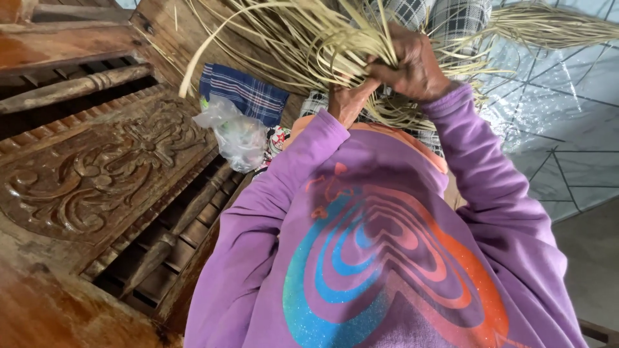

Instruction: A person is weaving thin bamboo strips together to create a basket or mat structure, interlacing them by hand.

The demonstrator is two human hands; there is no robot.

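Note:
A bundle of long pale dried straw strips (303, 32) fans out above my lap. My right hand (412, 64) is closed over the gathered strips near their middle. My left hand (348, 96) sits just below and left of it, gripping the same bundle from underneath; its fingers are partly hidden by the strips. Both arms wear purple sleeves, and my purple shirt with a swirling heart print (380, 258) fills the lower part of the view. Loose strip ends trail to the right (548, 26).
A carved dark wooden bench back (97, 174) with turned spindles stands at the left. On the seat lie a blue plaid cloth (245, 90) and a knotted clear plastic bag (235, 132). A pale tiled floor (561, 129) lies at the right. Checked fabric covers my legs (451, 16).

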